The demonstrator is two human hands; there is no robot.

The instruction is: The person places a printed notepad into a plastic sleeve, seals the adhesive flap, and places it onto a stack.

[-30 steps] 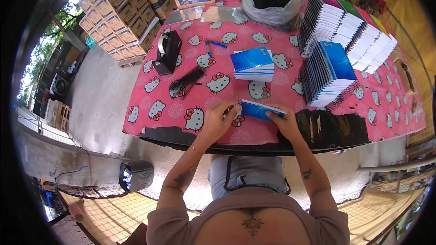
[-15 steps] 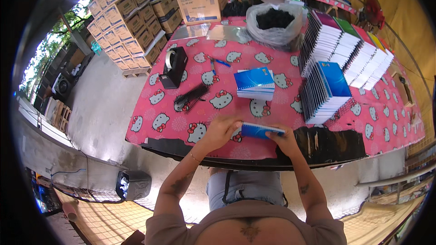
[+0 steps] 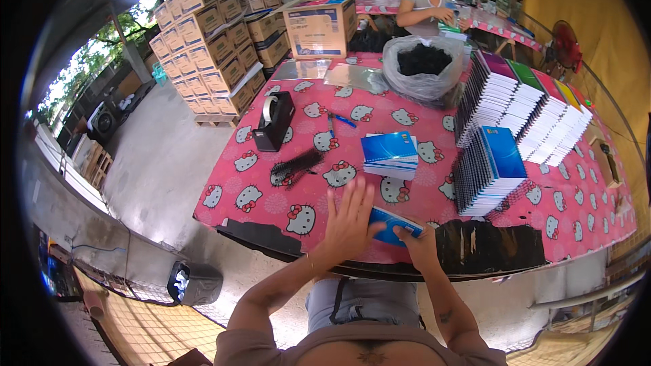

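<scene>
A small blue-covered notebook (image 3: 384, 229) is at the front edge of the pink patterned table. My right hand (image 3: 422, 242) grips its right end, thumb on the cover. My left hand (image 3: 347, 222) is open, fingers stretched out, with the thumb at the notebook's left end. Just beyond lies a short pile of blue-covered notebooks (image 3: 390, 152). On the right, a stack of blue notebooks (image 3: 503, 152) shows black coils along its left side. Loose black binding coils (image 3: 297, 165) lie to the left of the pile.
A black tape dispenser (image 3: 272, 125) and a blue pen (image 3: 344, 120) lie farther back. Behind them are a plastic bag of black coils (image 3: 420, 71), a carton (image 3: 315, 30) and tall notebook stacks (image 3: 498, 105). Stacked cartons (image 3: 203, 51) stand on the left; a person works across the table.
My left hand has let go of the notebook's left end and its fingers have spread forward. My right hand keeps its hold. The view has tilted up, showing more of the background.
</scene>
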